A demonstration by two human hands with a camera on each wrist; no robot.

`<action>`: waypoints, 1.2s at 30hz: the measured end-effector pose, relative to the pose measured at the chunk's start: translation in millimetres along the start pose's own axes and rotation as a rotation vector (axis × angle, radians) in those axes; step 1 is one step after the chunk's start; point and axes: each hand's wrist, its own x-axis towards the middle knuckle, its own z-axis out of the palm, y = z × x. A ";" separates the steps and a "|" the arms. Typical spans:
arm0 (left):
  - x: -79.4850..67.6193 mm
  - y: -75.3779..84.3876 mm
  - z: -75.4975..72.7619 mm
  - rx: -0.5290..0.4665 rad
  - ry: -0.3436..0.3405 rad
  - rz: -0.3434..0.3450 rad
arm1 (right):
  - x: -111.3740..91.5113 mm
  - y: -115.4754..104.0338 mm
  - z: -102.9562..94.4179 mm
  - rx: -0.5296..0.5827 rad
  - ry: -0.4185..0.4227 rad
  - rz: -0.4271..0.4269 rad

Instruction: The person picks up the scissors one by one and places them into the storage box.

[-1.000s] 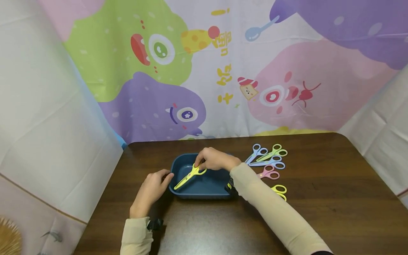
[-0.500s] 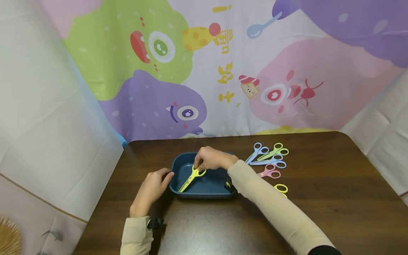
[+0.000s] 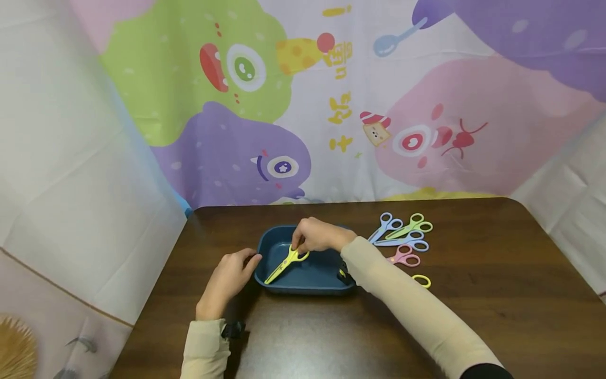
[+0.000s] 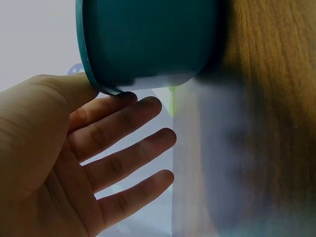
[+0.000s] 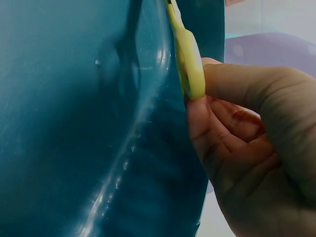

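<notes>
In the head view a dark blue plastic tray [image 3: 303, 291] stands on the table. My right hand [image 3: 316, 235] pinches one handle loop of yellow scissors [image 3: 281, 266] between thumb and fingers. The scissors' blades point down and left inside the tray; whether their tip touches the floor I cannot tell. Up close in the right wrist view, the yellow handle [image 5: 195, 69] sits between thumb and fingertips near the tray wall. My left hand [image 3: 229, 278] holds the tray's left rim between thumb and index finger. In the left wrist view its other fingers [image 4: 143, 148] extend loosely below the rim.
Right of the tray lie more scissors: two blue pairs [image 3: 407, 241], a green pair [image 3: 413, 225], a pink pair [image 3: 404, 257] and a yellow pair [image 3: 422, 281] partly covered by the right sleeve [image 3: 407, 295]. A patterned cloth [image 3: 284, 142] hangs behind the table [image 3: 511, 273].
The yellow scissors have turned a little within the tray, their tip shifting slightly, still pinched by my right hand. My left hand has stayed at the rim. The whole head view has shifted slightly.
</notes>
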 end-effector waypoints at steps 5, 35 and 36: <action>1.4 1.0 0.9 0.008 0.001 0.001 | -1.1 0.9 -0.7 0.007 -0.011 0.004; 0.8 1.9 -0.6 -0.001 -0.021 -0.029 | 1.5 13.6 12.4 -0.003 -0.038 0.009; 0.6 2.0 -0.7 -0.002 -0.023 -0.031 | 1.4 13.5 12.5 -0.004 -0.038 0.009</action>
